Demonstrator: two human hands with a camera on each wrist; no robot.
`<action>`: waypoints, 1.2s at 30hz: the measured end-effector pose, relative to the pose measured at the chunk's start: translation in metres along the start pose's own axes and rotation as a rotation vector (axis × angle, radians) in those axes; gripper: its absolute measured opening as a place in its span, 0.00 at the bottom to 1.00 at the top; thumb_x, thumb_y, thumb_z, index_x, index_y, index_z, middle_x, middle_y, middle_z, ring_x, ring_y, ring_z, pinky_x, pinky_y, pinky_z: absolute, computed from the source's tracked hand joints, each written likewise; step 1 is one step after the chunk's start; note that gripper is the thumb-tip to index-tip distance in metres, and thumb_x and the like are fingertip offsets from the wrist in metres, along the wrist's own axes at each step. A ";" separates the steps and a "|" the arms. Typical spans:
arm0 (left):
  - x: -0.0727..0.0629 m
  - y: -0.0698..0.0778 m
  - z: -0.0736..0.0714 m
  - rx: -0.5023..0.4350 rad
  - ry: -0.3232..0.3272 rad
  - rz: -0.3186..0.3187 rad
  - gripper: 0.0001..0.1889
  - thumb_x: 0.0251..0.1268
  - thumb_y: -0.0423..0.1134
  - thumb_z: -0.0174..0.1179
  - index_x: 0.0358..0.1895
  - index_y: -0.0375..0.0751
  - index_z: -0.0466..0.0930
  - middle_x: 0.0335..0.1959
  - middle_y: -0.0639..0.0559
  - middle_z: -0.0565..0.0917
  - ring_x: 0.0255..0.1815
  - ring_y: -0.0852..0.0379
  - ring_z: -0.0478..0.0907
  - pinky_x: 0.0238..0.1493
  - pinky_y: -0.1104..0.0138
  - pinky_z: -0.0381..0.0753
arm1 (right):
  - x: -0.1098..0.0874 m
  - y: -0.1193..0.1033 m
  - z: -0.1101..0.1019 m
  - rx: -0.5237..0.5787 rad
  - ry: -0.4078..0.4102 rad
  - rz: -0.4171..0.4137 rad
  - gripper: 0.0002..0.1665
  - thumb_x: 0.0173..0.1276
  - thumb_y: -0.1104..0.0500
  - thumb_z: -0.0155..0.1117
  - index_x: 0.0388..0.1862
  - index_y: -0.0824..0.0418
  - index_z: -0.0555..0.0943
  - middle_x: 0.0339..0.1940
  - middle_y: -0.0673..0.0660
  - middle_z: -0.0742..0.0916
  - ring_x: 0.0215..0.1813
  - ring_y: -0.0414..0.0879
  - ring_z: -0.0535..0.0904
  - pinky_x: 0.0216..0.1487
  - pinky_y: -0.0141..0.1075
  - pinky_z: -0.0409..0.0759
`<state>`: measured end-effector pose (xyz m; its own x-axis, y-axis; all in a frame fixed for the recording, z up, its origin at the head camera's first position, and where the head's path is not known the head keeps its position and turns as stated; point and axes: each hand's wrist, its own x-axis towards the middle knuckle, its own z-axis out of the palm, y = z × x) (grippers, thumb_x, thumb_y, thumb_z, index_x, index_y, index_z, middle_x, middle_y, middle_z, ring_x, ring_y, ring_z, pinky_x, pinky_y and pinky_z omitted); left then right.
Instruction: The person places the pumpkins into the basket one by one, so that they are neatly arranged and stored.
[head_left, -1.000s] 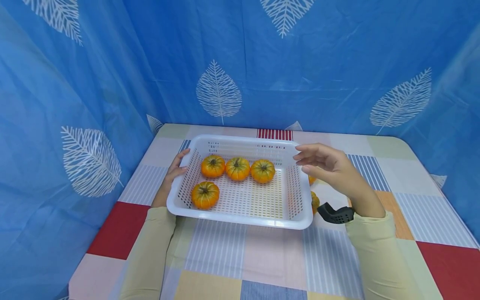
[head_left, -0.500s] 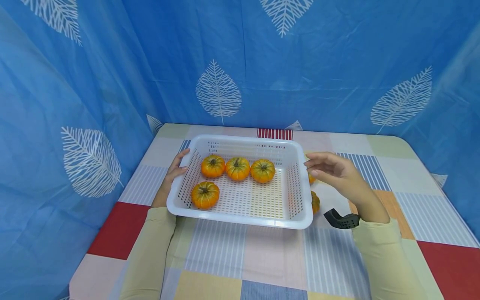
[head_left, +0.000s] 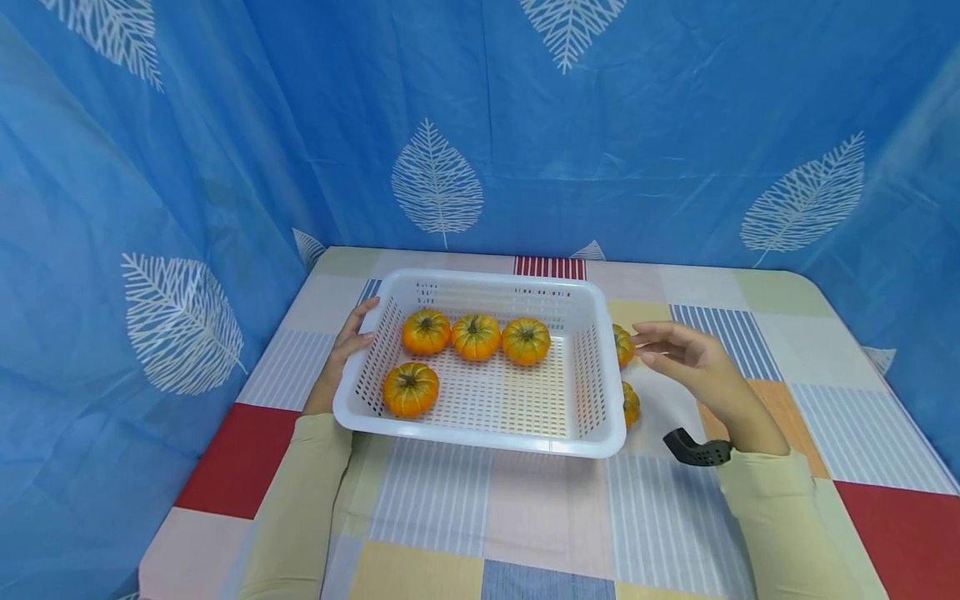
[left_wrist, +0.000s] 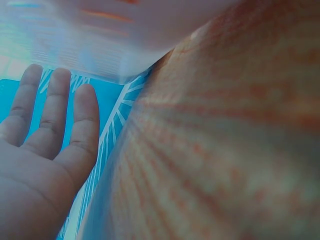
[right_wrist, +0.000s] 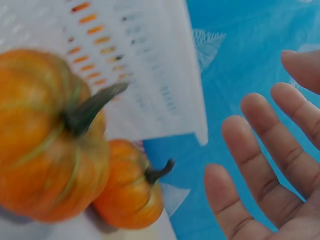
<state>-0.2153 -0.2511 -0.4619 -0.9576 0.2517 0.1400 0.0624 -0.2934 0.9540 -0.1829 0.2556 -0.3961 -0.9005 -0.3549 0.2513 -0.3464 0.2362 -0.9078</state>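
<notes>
Small orange pumpkins with dark stems lie in a white perforated plastic basket (head_left: 480, 437): a row of three with a middle one (head_left: 475, 337), plus one (head_left: 411, 390) at the front left. My left hand (head_left: 347, 346) touches the basket's left side, its fingers straight against the outside in the left wrist view. My right hand (head_left: 686, 358) is just right of the basket with relaxed, spread fingers and nothing in them. Its fingertips are beside a pumpkin (head_left: 623, 345) behind the right wall. Another pumpkin (head_left: 631, 404) sits nearer me, partly hidden by the basket.
A patchwork tablecloth (head_left: 547, 517) covers the table under the basket. Behind and to the left hangs a blue curtain (head_left: 315, 125) with white leaf prints. A black band (head_left: 697, 450) is on my right wrist.
My right hand has moved right and toward me, from the basket's right rim to the pumpkin beside it, uncovering more of that pumpkin. My left hand and the basket stay put.
</notes>
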 end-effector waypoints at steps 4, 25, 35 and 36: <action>0.000 0.000 0.001 0.012 0.017 -0.004 0.33 0.74 0.33 0.38 0.76 0.72 0.67 0.89 0.39 0.45 0.80 0.44 0.56 0.80 0.38 0.53 | -0.004 0.010 -0.004 0.011 -0.024 0.043 0.26 0.78 0.72 0.62 0.67 0.50 0.83 0.56 0.42 0.89 0.54 0.38 0.86 0.53 0.28 0.84; 0.000 -0.003 -0.002 0.007 -0.004 0.016 0.33 0.73 0.32 0.39 0.74 0.73 0.67 0.88 0.37 0.44 0.81 0.39 0.53 0.80 0.28 0.41 | -0.013 0.044 -0.003 -0.055 -0.215 0.210 0.31 0.79 0.64 0.67 0.76 0.71 0.72 0.66 0.44 0.83 0.60 0.39 0.82 0.55 0.39 0.86; -0.004 -0.001 -0.001 0.026 0.025 -0.005 0.33 0.72 0.33 0.40 0.73 0.74 0.67 0.88 0.41 0.45 0.78 0.39 0.54 0.79 0.28 0.45 | -0.013 0.048 0.003 -0.068 -0.239 0.219 0.31 0.78 0.63 0.68 0.75 0.69 0.73 0.69 0.69 0.81 0.61 0.47 0.83 0.56 0.41 0.85; -0.004 0.000 -0.001 0.028 0.022 -0.003 0.33 0.72 0.33 0.40 0.73 0.74 0.67 0.88 0.41 0.45 0.78 0.40 0.54 0.79 0.28 0.45 | -0.013 0.048 0.003 -0.066 -0.243 0.218 0.31 0.77 0.63 0.69 0.75 0.69 0.73 0.70 0.70 0.81 0.61 0.48 0.83 0.56 0.40 0.84</action>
<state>-0.2114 -0.2528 -0.4630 -0.9638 0.2319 0.1316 0.0672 -0.2665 0.9615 -0.1867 0.2688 -0.4443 -0.8690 -0.4932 -0.0411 -0.1762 0.3858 -0.9056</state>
